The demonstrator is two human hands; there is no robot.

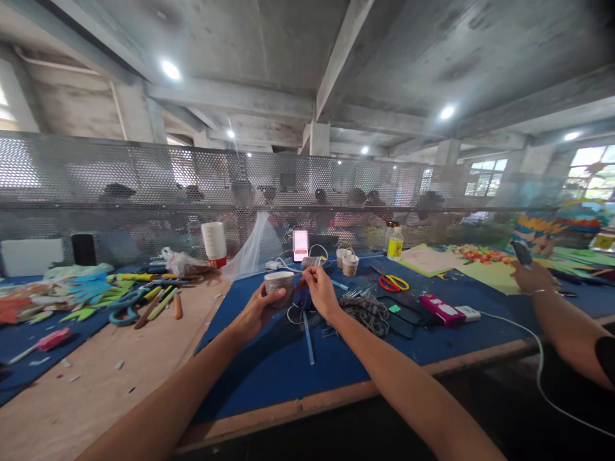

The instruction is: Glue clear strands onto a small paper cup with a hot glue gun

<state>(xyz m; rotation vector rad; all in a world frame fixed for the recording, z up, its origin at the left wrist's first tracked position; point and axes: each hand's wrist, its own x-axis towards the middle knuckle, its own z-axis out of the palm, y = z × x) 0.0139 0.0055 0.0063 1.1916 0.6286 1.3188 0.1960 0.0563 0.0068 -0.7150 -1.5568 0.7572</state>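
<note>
My left hand (255, 314) is wrapped round a small paper cup (279, 280), its pale rim facing up and its side covered by grey winding. Close to the cup's right side, my right hand (323, 293) is closed in a pinch. What its fingertips hold is too small to make out. Below my right hand lies a tangled heap of grey cord (368, 312) on the blue mat (250, 378). A translucent glue stick (308, 339) rests under my hands. Farther back stand small cups with handles (350, 264), beside a roll of grey cord (312, 261).
Red and yellow scissors (394, 283), a yellow-labelled bottle (394, 245) and a magenta box (442, 310) are to the right. Another person's hand (531, 276) holds a phone there. Stacked paper cups (214, 242) and tools with handles (163, 303) are at left. A lit phone (300, 244) stands ahead.
</note>
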